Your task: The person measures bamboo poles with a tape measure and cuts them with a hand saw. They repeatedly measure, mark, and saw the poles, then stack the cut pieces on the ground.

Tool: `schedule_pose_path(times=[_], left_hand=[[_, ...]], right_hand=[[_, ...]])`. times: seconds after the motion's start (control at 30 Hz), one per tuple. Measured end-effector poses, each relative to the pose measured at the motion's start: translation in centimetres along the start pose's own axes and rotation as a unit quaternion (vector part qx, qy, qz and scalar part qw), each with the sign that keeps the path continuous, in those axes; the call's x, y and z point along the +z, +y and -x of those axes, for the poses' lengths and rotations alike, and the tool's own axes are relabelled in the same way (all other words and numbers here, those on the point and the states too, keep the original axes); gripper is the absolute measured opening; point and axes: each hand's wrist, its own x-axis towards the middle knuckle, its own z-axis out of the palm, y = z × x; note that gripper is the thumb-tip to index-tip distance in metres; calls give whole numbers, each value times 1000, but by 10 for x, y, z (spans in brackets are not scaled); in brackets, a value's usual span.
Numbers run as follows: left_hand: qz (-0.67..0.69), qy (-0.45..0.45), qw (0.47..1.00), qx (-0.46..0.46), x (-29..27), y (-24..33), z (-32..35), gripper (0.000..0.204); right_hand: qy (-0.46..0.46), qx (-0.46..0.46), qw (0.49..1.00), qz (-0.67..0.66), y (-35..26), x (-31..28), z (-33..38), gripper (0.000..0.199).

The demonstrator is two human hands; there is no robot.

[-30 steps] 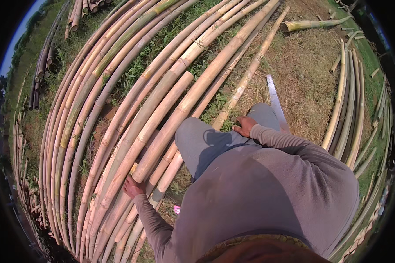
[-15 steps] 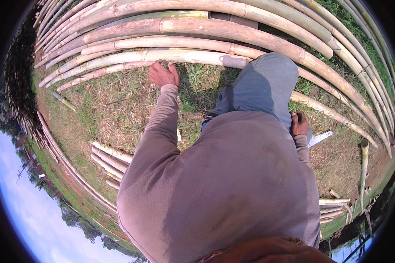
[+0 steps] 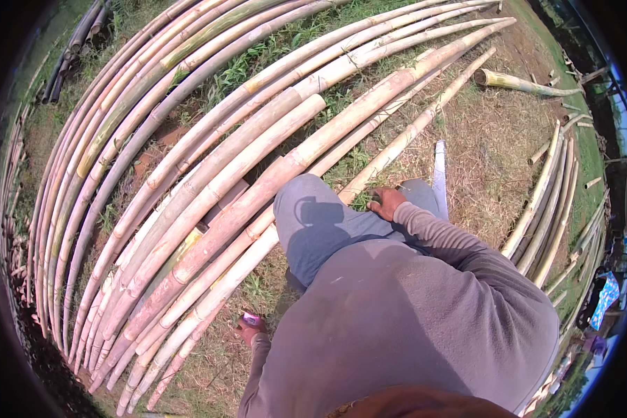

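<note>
My left hand point(image 3: 246, 333) is low at my left side, above dry grass, its fingers closed. A small bright pink patch shows at the fingertips, too small to name. My right hand point(image 3: 391, 203) is curled by my right knee, with something dark at its fingers that I cannot make out. Just beyond that knee lies a flat whitish blade point(image 3: 439, 174); its lower end is hidden, and I cannot tell whether it joins what the hand holds. A long bamboo pole point(image 3: 425, 122) ends near the right hand. My left knee point(image 3: 306, 202) presses against the thick bamboo poles point(image 3: 233, 212).
More bamboo poles point(image 3: 118, 132) run in curved rows at the left and far side. A short bamboo piece point(image 3: 515, 82) lies at the far right. Another bundle of bamboo point(image 3: 547, 202) is on the right. Dry grass point(image 3: 484, 146) covers the ground between.
The view has swung to the right across the poles. My left hand has come away from the bamboo pole edge, down to my left side. My right hand stays by the right knee.
</note>
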Motion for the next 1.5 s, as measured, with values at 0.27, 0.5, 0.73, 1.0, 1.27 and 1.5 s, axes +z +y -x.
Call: schedule_pose_path(times=[0.27, 0.5, 0.73, 1.0, 1.27, 1.5], left_hand=[[34, 21, 989, 143, -56, 60, -44, 72], [63, -5, 968, 244, -97, 125, -17, 65], [61, -34, 963, 261, -110, 159, 14, 58], [62, -108, 949, 288, -149, 190, -13, 52], [143, -158, 879, 425, -190, 264, 200, 13], [-109, -35, 873, 474, -192, 239, 259, 39]], right_hand=[[353, 302, 876, -131, 130, 9, 85, 48], [119, 558, 779, -259, 235, 77, 140, 65], [105, 466, 845, -242, 257, 127, 131, 60], [112, 535, 796, -260, 242, 49, 153, 47], [-78, 329, 931, -139, 244, 136, 113, 81], [-42, 411, 890, -190, 193, 124, 111, 70]])
